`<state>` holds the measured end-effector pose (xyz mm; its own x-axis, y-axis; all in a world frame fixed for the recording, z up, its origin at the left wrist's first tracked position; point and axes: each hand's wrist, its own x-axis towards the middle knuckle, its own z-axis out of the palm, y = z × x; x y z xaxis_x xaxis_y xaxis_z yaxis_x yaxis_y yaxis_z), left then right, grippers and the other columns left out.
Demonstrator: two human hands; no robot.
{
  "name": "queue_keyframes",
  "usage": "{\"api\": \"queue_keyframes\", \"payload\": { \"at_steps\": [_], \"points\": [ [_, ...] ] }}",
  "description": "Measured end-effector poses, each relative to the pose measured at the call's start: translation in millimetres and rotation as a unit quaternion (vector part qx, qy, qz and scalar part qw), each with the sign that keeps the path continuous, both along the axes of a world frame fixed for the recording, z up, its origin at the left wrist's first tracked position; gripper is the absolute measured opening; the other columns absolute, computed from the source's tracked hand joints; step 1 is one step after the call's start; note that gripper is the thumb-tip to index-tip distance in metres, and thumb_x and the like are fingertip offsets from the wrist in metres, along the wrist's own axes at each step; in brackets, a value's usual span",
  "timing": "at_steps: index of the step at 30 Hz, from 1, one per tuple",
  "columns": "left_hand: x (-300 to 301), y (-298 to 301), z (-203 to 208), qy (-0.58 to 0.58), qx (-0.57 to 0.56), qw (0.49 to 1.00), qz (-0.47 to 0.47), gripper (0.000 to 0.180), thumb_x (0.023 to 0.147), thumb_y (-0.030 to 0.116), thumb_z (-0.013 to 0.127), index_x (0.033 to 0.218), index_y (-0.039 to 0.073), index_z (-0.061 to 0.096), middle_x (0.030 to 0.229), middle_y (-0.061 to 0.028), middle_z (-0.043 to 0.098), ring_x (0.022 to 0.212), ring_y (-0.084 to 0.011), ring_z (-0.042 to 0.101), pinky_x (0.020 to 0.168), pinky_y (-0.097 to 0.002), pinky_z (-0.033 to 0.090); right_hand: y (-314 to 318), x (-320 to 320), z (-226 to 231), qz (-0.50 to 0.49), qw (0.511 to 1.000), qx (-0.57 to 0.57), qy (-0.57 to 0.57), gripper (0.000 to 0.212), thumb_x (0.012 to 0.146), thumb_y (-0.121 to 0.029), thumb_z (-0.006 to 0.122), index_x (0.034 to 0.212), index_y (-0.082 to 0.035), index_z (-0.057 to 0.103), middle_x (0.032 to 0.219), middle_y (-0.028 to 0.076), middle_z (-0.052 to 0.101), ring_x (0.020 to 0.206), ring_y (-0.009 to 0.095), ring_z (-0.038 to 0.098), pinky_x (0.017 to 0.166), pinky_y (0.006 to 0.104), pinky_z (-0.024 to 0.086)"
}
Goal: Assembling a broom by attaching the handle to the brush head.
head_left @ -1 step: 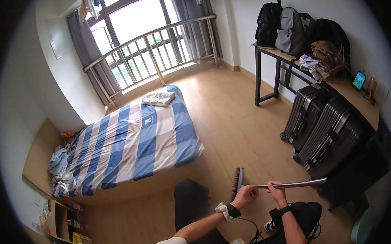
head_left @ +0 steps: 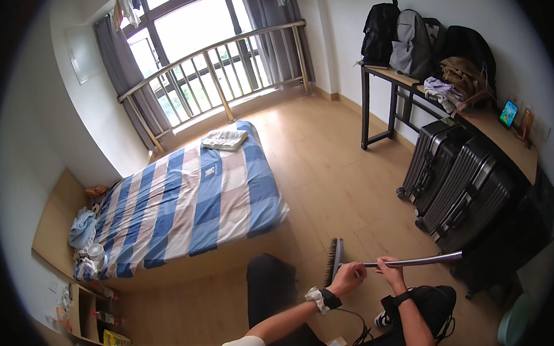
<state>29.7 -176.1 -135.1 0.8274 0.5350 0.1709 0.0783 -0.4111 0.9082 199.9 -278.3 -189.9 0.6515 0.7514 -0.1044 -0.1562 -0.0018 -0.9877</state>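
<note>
A broom lies crosswise before me, its grey bristled head [head_left: 335, 260] to the left and its shiny metal pole [head_left: 426, 261] running off to the right. Close to the head, my left hand [head_left: 348, 278] is closed around the neck of the broom. My right hand [head_left: 391, 272] grips the pole a short way along, with fingers wrapped over it. The bristles face left, toward the bed. Behind my left hand, the joint between head and pole is hidden. A white scrunchie [head_left: 317, 300] and a black band circle my left wrist; another black band is on my right.
A bed [head_left: 197, 195] with a striped blue cover stands at left. Two black suitcases [head_left: 469, 195] stand at right beside a desk [head_left: 517, 150] bearing backpacks, clothes and a lit phone [head_left: 507, 114]. Bottles sit by a low shelf [head_left: 82, 305] at lower left. A cable [head_left: 357, 321] hangs near my legs.
The broom head has shifted slightly to the left. Both hands keep almost the same place on the broom.
</note>
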Motion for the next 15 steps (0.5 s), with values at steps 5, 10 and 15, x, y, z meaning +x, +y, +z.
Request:
{"api": "queue_keyframes", "payload": {
  "at_steps": [5, 10, 15],
  "points": [
    [1, 1, -2, -0.012, -0.01, 1.0, 0.002, 0.01, 0.07, 0.001, 0.068, 0.079, 0.003, 0.063, 0.075, -0.0077, 0.064, 0.07, -0.0203, 0.064, 0.063, -0.0303, 0.051, -2, 15, -25, -0.008, 0.997, -0.044, -0.064, 0.013, 0.087, -0.007, 0.064, 0.085, 0.006, 0.065, 0.067, 0.008, 0.064, 0.056, 0.015, 0.065, 0.051, 0.0259, 0.054],
    [-10, 9, -6, -0.012, -0.023, 0.999, 0.033, 0.011, 0.072, 0.004, 0.07, 0.081, 0.003, 0.064, 0.075, -0.0073, 0.065, 0.068, -0.0188, 0.064, 0.062, -0.03, 0.051, -2, 16, 13, -0.05, 0.98, -0.097, -0.164, 0.013, 0.085, -0.004, 0.061, 0.075, 0.003, 0.064, 0.056, 0.004, 0.058, 0.049, 0.013, 0.061, 0.045, 0.0251, 0.049],
    [-1, 2, 2, -0.013, -0.027, 0.999, 0.023, 0.014, 0.076, 0.01, 0.073, 0.084, 0.003, 0.064, 0.073, -0.007, 0.064, 0.066, -0.0169, 0.063, 0.06, -0.0292, 0.051, -8, 29, -22, -0.077, 0.951, -0.063, -0.293, 0.012, 0.085, -0.005, 0.061, 0.076, 0.002, 0.064, 0.056, 0.002, 0.057, 0.049, 0.011, 0.058, 0.044, 0.0248, 0.046]
  ]
}}
